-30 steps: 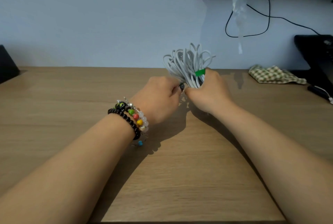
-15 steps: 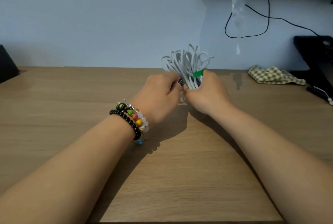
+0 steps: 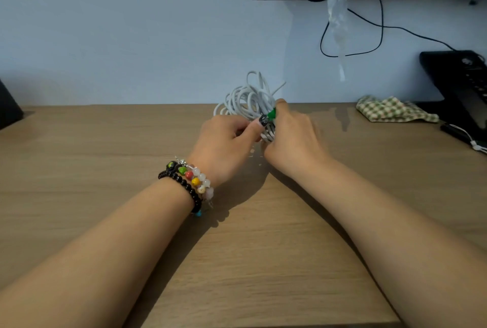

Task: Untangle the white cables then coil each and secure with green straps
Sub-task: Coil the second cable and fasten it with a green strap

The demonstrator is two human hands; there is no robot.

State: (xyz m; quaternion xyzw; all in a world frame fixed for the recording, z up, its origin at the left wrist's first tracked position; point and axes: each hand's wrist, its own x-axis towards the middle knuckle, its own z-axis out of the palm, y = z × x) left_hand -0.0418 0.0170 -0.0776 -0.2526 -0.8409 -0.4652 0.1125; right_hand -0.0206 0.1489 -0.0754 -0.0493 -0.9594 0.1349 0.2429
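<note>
A bundle of coiled white cable (image 3: 247, 98) is held just above the wooden table (image 3: 237, 261), its loops fanning up and to the left. A green strap (image 3: 272, 113) wraps the bundle's gathered neck. My right hand (image 3: 292, 138) grips the bundle at the strap, fingers curled round it. My left hand (image 3: 224, 143), with bead bracelets on the wrist, pinches at the strap with thumb and fingers, the dark-painted thumbnail resting beside the green. The lower part of the bundle is hidden behind both hands.
A checked green cloth (image 3: 392, 111) lies at the back right of the table. A black device (image 3: 458, 85) with a thin white cord stands at the far right. A black cable hangs on the wall under a dark screen wrapped in plastic. A dark object sits at the far left edge.
The cable loops have tilted left and lower. My left thumb has moved up onto the strap, and my right hand's fingers have closed over the green strap.
</note>
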